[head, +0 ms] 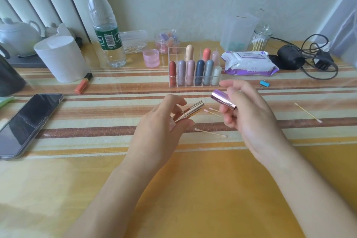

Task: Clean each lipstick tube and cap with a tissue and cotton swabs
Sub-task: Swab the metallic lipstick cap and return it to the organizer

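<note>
The person's left hand [164,120] pinched a gold lipstick tube [190,114] between thumb and curled fingers, the tube's open end jutting out past the fingertips toward the other hand. The right hand [245,110] gripped the shiny purple cap [223,100], thumb pressed on top and fingers wrapped beneath, the cap's mouth tilted down and away from the tube, so the two parts were apart with a clear gap between them. Neither hand held a tissue or a swab. By the look of it, this lipstick stood uncapped and either awaited cleaning or awaited closing; which of the two could not be told from this view. Three cotton swabs [211,132] lay on the striped table [116,118] just beyond and below the fingertips of both hands, and a fourth lay well off to the right of the right hand. A pack of wipes [249,63] sat beyond the right fingers, beside the clear organiser [194,71] full of other lipsticks. If cleaning came next, one hand would need to free itself, probably by setting the cap down, then reach for a nearby swab.
</note>
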